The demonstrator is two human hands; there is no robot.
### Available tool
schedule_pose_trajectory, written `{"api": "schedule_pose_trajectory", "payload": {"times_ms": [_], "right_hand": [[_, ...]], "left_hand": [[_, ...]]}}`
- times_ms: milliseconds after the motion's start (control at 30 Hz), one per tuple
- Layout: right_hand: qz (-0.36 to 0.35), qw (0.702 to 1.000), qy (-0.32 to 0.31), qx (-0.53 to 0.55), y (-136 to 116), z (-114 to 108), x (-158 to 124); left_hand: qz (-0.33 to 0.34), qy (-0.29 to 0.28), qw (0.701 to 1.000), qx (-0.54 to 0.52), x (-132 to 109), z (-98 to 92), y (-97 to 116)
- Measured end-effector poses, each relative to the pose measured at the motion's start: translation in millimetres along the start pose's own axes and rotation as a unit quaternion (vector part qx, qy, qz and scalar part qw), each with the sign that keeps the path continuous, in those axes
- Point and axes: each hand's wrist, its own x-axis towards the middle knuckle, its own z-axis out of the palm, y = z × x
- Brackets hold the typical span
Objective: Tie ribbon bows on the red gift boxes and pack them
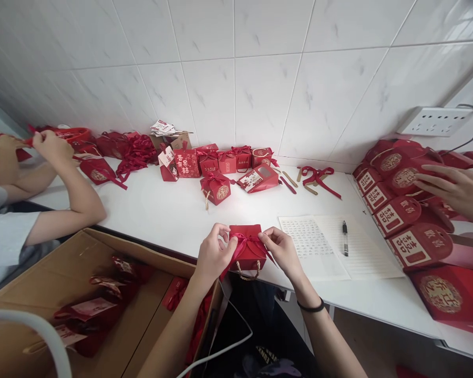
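A small red gift box (256,258) with a gold rope handle (247,274) stands at the table's front edge between my hands. On its top a red ribbon (245,241) is formed into a bow. My left hand (215,252) is closed, thumb and fingers pinching the bow's left side. Across from it, my right hand (280,248) pinches the ribbon's right side, its fingertips at the box's edge. A black band (312,306) circles my right wrist.
Finished-looking red boxes (216,190) stand along the tiled wall. Right of me lie a notebook (313,244), a pen (345,239) and stacked red boxes (421,244), touched by another person's hand (457,189). A cardboard carton (142,331) sits below left. Another person's hands (53,149) work at far left.
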Motion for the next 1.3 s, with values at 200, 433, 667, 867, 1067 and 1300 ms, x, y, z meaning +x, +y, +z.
{"api": "schedule_pose_trajectory", "payload": {"times_ms": [200,433,667,867,1067,1300], "right_hand": [[0.001,1.0,-0.011,-0.011,0.3,-0.6,-1.1],[-0.002,0.999,-0.018,-0.032,3.3,-1.8,-3.0],[-0.202,0.949,0.025,-0.24,-25.7,6.6,4.6],[-0.206,0.922,-0.118,-0.305,-45.4,23.6,21.3],[-0.168,0.941,-0.133,-0.262,-39.9,21.9,24.5],[-0.141,0.937,-0.16,-0.275,-46.4,22.8,29.7]], "left_hand": [[0.023,0.028,0.99,0.135,0.5,-0.6,2.4],[0.067,0.113,0.972,0.193,3.3,13.0,-2.6],[0.133,0.186,0.959,0.169,2.9,22.2,-14.2],[0.186,0.196,0.943,0.195,1.3,21.8,-18.9],[0.217,0.189,0.935,0.206,-2.7,21.7,-21.0],[0.266,0.213,0.918,0.203,-2.9,22.7,-23.4]]}}
